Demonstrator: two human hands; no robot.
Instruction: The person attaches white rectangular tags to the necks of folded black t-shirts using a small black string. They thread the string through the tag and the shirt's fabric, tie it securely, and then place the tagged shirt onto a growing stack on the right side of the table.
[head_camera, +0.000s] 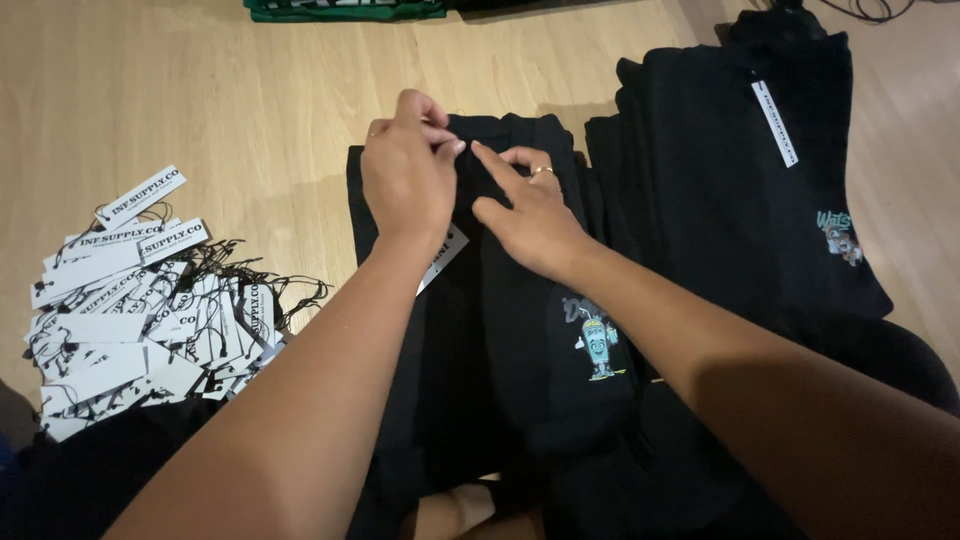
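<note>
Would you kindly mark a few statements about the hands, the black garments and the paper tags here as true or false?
1. Both hands, left hand and right hand, are at the top of a folded black garment. True.
2. The pile of white tags lies right of the garments. False: it lies left.
3. The right hand wears a ring. True.
4. The garment stack at right carries no tag. False: a white tag lies on it.

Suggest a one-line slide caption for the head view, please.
Both hands, left hand and right hand, work at a folded black garment beside white hang tags.
</note>
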